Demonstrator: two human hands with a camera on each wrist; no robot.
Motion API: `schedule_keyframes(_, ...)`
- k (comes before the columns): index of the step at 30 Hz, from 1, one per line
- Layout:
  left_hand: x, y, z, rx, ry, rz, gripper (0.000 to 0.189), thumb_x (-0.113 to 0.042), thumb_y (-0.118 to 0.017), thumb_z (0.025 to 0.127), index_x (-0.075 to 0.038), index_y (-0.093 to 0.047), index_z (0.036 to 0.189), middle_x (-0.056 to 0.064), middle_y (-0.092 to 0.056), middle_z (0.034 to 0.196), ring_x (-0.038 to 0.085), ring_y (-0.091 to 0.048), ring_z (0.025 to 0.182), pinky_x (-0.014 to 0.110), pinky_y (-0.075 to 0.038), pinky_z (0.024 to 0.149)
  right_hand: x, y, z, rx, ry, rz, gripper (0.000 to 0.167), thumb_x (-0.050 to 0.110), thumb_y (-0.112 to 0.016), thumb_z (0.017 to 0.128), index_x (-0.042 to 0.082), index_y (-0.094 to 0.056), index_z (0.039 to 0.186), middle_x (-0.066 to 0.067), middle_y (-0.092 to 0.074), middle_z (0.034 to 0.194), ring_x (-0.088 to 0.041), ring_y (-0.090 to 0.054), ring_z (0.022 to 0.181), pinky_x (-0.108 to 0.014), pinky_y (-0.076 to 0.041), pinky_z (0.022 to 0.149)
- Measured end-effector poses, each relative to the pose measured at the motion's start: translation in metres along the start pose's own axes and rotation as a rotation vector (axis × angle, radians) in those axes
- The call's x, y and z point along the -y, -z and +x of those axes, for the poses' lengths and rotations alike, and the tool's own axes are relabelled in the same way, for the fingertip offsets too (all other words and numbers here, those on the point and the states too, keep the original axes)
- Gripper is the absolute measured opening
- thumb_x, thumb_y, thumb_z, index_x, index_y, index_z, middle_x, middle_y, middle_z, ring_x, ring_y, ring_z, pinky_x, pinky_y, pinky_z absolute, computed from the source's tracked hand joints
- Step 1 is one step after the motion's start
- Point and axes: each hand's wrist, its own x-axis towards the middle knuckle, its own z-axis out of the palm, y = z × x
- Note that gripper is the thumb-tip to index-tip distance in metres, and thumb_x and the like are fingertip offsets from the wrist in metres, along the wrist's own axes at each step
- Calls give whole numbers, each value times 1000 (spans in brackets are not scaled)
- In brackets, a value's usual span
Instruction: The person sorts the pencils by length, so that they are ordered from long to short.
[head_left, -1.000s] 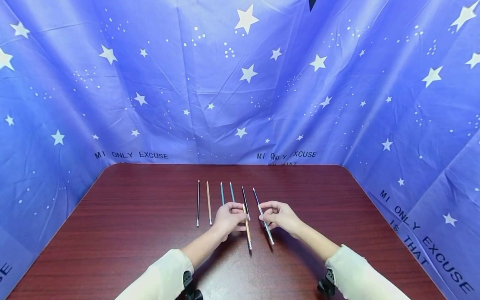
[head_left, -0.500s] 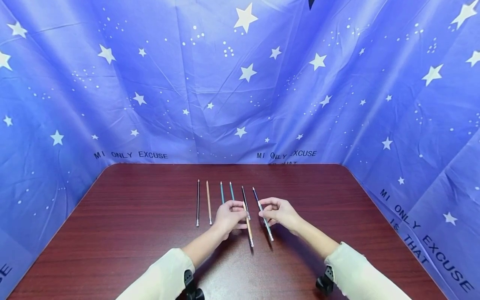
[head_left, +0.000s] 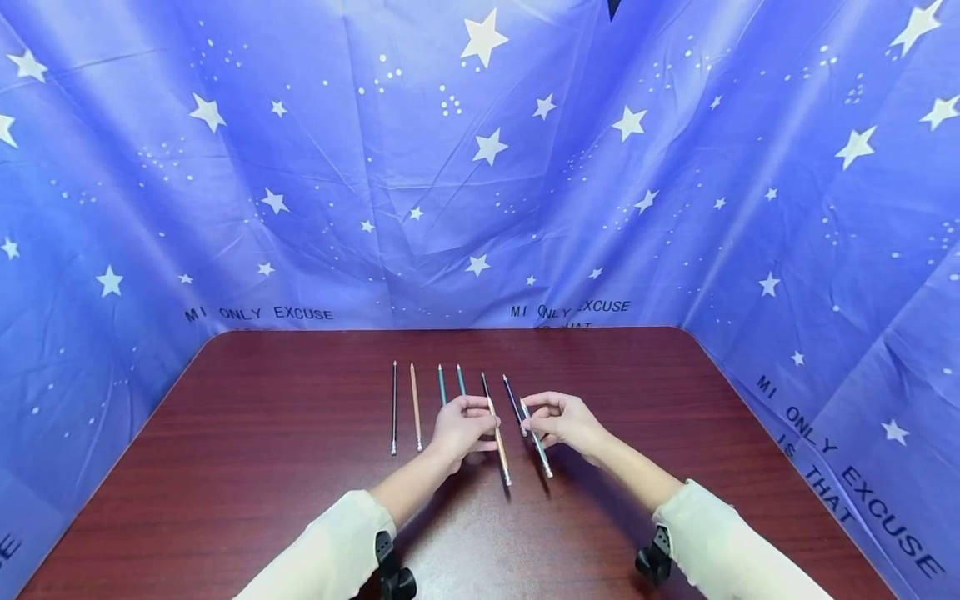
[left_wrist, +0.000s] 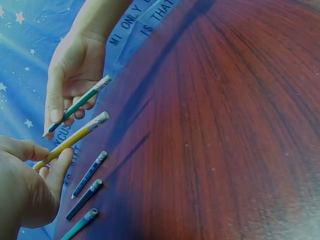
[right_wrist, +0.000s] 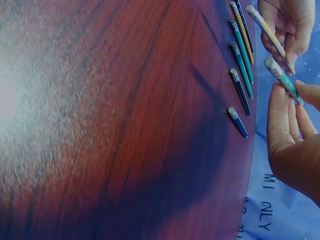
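My left hand (head_left: 463, 429) pinches a yellow pencil (head_left: 502, 457) between thumb and fingers, its eraser end toward me. My right hand (head_left: 567, 422) pinches a green pencil (head_left: 541, 455) in the same way. Both pencils are raised off the table, as the left wrist view shows with their shadows lying apart on the wood. Beyond the hands lies a row of pencils: a black pencil (head_left: 394, 408), a yellow one (head_left: 416, 410), two green pencils (head_left: 442, 386) partly hidden by the left hand, another black pencil (head_left: 485, 384) and a dark blue pencil (head_left: 512, 398).
The row lies on a dark red wooden table (head_left: 262, 467). A blue curtain (head_left: 337, 167) with white stars hangs behind the table and along both sides. Both forearms wear pale sleeves and black wrist mounts.
The green pencil in my right hand has shifted slightly right, so the dark blue pencil's near end now shows. Both held pencils' eraser ends have come up a little in the head view.
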Motion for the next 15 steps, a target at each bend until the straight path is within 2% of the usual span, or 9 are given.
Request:
schedule_keyframes(6,-5,-5,7,-14,-8,9,41,2,-62,81,8,-49,120,7,-59,89,12,-62,68,33,-59,67,2,7,-1,-14,5,-12,53,3,-64,82,-16,-43,127,3,-64,77,-8,-61,64,-24,-55,57)
schedule_keyframes(15,-8,-20,22,-72,-8,-7,40,3,-63,80,6,-51,118,7,-61,89,19,-67,73,31,-59,64,4,15,-1,-30,-7,7,54,3,-65,82,-15,-43,128,4,-64,77,-9,-60,63,-26,-56,58)
